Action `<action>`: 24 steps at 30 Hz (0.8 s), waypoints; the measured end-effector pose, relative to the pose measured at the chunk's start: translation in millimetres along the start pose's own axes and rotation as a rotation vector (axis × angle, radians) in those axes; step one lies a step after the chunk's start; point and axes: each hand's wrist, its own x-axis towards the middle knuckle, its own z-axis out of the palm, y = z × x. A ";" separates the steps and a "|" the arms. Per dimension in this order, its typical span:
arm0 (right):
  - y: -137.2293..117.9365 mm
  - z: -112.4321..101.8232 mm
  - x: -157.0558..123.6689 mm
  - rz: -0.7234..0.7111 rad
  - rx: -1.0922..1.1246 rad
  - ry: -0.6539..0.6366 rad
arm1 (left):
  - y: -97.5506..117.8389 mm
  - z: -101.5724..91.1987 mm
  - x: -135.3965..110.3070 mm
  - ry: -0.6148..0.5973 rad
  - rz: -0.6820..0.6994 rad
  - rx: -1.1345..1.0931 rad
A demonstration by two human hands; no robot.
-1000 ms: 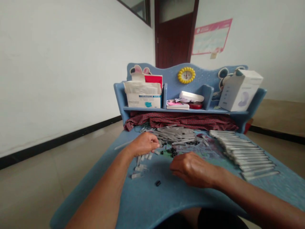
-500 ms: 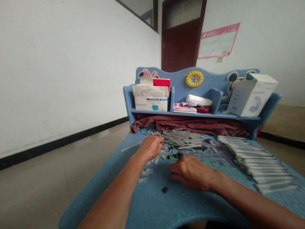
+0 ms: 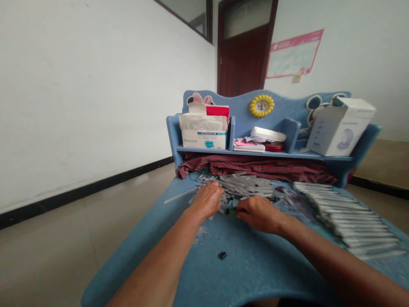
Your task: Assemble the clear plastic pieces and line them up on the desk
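My left hand (image 3: 209, 199) is closed, its fingers curled at the left front of a pile of translucent plastic tubes (image 3: 247, 185). Whatever it may hold is hidden from view. To its right, my right hand (image 3: 259, 214) is closed too, fingertips low by the small black parts near the pile; I cannot make out anything in them. A small black piece (image 3: 227, 210) lies between the hands. Nearer to me, another black plastic piece (image 3: 222, 255) rests on the blue table (image 3: 255, 264). Short clear pieces (image 3: 201, 232) lie partly behind my left forearm.
On the right, many slim pen-like sticks (image 3: 351, 219) lie side by side. One long clear tube (image 3: 180, 195) lies at the left. Behind the pile are a red checked cloth (image 3: 262, 167) and a shelf with a mask box (image 3: 204, 138) and a white box (image 3: 340, 128).
My right hand has moved forward, away from me, towards the pile. My left hand has shifted slightly right. Both stay closed.
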 end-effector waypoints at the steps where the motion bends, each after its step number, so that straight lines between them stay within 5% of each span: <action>1: 2.6 0.4 1.1 0.014 0.016 0.006 | 0.4 0.1 0.3 0.001 0.006 0.011; 24: 66.0 -15.8 3.1 0.206 0.162 0.206 | -0.9 -2.4 8.2 -0.072 0.110 0.092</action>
